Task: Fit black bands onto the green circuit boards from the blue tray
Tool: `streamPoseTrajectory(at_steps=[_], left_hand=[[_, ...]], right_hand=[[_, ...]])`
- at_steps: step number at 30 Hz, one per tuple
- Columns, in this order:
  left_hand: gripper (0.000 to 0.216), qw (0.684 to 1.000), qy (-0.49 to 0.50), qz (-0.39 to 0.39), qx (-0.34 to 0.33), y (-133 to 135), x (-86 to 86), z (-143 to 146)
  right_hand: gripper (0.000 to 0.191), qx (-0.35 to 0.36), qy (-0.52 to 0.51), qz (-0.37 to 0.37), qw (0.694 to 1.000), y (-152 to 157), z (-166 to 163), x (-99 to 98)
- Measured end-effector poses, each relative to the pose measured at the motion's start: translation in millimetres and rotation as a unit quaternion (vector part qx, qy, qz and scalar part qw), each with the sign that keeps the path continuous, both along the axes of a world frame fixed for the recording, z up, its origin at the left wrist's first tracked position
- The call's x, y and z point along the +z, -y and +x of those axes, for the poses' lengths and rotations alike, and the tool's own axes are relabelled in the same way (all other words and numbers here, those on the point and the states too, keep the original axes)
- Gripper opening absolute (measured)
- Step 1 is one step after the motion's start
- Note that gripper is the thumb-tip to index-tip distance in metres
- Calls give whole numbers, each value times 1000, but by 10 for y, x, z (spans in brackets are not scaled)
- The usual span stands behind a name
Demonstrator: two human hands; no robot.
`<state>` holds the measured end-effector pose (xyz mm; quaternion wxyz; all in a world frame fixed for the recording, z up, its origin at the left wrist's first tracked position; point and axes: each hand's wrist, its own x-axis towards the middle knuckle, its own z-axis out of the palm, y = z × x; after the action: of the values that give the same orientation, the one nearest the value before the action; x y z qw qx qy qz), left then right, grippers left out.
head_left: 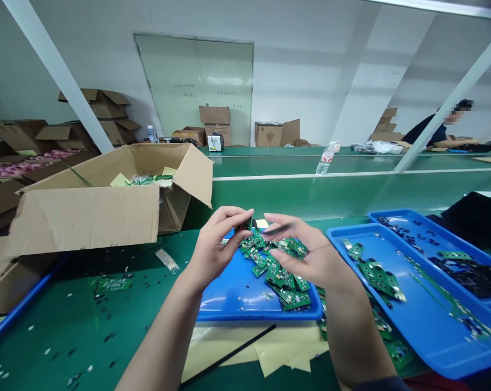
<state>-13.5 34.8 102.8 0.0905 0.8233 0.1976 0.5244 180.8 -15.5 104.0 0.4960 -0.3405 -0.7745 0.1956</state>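
My left hand (218,244) pinches a small circuit board (248,224) edge-on between thumb and fingers, above the near blue tray (237,304). Across from it, my right hand (310,250) has a dark, thin piece (278,229) at its fingers, smeared by motion; its kind cannot be made out. The right thumb is spread away from that piece. Below both hands, a heap of green circuit boards (280,271) fills the back and right of the tray.
Two more blue trays (436,347) (408,213) at right hold boards and black parts. A large open carton (86,217) stands at left. Yellow paper sheets (288,350) and a black strip (229,353) lie in front. A bottle (327,158) and a person (432,130) are farther back.
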Motion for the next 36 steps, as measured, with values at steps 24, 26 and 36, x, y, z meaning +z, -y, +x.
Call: streamPoseTrajectory(at_steps=[24,26,36], left_hand=[[35,997,-2,69,-17,20,-20,-3],[32,999,3,44,-32,4,-24,0],[28,998,-9,-30,-56,-56,-53,-2]], right_hand=[[33,184,-232,-330,896,-152,-211,-116],[35,191,-240,-334,891,-172,-219,-135],[30,146,-260,-320,899,-163,-194,-89]])
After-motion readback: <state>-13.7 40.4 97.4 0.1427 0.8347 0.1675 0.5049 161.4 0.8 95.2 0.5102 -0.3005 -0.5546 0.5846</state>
